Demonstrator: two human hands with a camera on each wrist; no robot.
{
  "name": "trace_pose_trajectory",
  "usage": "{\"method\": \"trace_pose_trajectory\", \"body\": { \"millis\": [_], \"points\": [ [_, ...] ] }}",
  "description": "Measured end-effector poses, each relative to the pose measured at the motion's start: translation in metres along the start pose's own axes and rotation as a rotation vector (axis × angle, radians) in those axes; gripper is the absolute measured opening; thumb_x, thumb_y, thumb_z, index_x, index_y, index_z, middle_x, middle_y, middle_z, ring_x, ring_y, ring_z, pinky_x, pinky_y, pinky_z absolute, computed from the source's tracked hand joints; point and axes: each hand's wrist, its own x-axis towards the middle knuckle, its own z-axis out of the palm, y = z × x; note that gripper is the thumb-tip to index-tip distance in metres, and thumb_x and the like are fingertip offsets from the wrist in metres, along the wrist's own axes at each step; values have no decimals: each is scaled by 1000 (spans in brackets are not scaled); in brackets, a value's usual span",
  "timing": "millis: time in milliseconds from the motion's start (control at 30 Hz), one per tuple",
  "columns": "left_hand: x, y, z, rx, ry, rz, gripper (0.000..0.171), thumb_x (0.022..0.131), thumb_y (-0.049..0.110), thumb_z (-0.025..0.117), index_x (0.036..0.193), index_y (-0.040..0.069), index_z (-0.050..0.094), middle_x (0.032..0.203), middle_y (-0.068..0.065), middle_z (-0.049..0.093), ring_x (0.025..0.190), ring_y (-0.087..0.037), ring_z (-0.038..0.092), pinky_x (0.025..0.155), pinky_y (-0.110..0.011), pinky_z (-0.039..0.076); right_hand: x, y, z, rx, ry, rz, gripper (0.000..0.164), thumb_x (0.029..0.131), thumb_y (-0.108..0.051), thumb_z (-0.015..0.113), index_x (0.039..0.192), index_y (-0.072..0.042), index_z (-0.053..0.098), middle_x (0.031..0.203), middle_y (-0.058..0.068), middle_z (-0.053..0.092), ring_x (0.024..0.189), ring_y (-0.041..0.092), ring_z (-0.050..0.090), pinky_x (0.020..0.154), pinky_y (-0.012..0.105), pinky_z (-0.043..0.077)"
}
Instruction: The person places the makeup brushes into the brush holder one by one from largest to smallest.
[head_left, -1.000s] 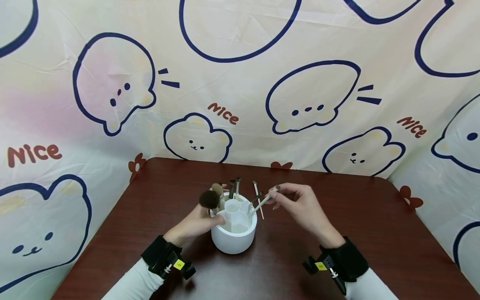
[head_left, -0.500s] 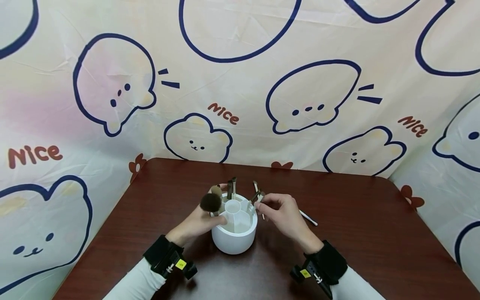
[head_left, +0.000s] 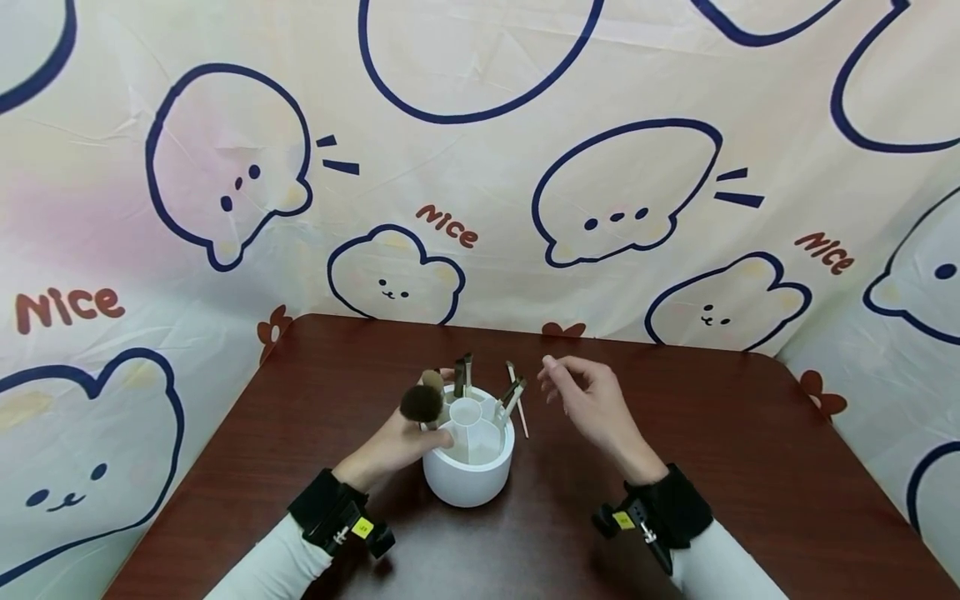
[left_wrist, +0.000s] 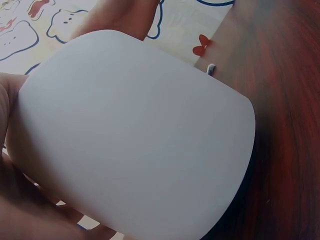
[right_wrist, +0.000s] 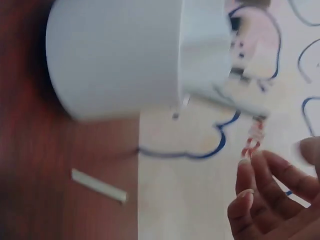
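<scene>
A white round brush holder (head_left: 467, 483) with inner compartments stands on the table. My left hand (head_left: 397, 442) grips its left side, thumb over the rim; its farther fingers are mostly hidden behind. A big dark fluffy makeup brush (head_left: 421, 403) and a tan-headed brush (head_left: 432, 380) stand by the left hand. Two dark-tipped brushes (head_left: 459, 377) rise at the back, and slim pale-handled brushes (head_left: 513, 402) lean out at the right. My right hand (head_left: 592, 404) hovers right of the holder, fingers loosely bent and holding nothing. The left wrist view is mostly filled by the holder's wall (left_wrist: 135, 130).
A thin brush (head_left: 521, 417) lies on the dark red-brown table (head_left: 360, 358) just behind and right of the holder. In the right wrist view a short pale stick (right_wrist: 99, 186) shows beside the holder. A cartoon-print cloth (head_left: 495, 183) hangs round the table's back and sides.
My right hand moved in to the holder's right side with a pale-handled brush, let it go there, and drew back up and right. The left hand kept its grip on the holder.
</scene>
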Motion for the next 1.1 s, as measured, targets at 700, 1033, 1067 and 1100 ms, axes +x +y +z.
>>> {"method": "trace_pose_trajectory", "body": {
  "millis": [700,1033,1067,1100],
  "points": [
    [1,1,8,14,50,-92,77,73,-4,56,143,1,24,148,-18,22,124,-33,26,100,-61,20,52,69,54,-569,-329,219,9,82,-4,61,74,-8,58,60,2,44,49,16,46,46,28,38],
    [2,3,6,59,53,-62,75,73,-4,55,142,-1,25,147,-19,24,124,-35,26,98,-60,22,39,35,-2,-378,-178,125,11,86,-7,62,96,-5,64,83,7,63,68,18,58,59,34,50],
    [2,4,6,62,53,-60,75,74,-4,55,142,-1,25,147,-19,24,124,-35,26,98,-61,22,38,27,-11,-354,-149,100,10,87,-9,61,96,-6,63,83,7,63,67,18,58,59,34,49],
    [2,4,6,63,52,-58,75,74,-5,55,142,-1,25,147,-20,24,124,-35,26,98,-60,22,37,19,-19,-332,-114,66,9,88,-11,61,96,-8,63,83,6,64,66,17,58,58,34,49]
  ]
}}
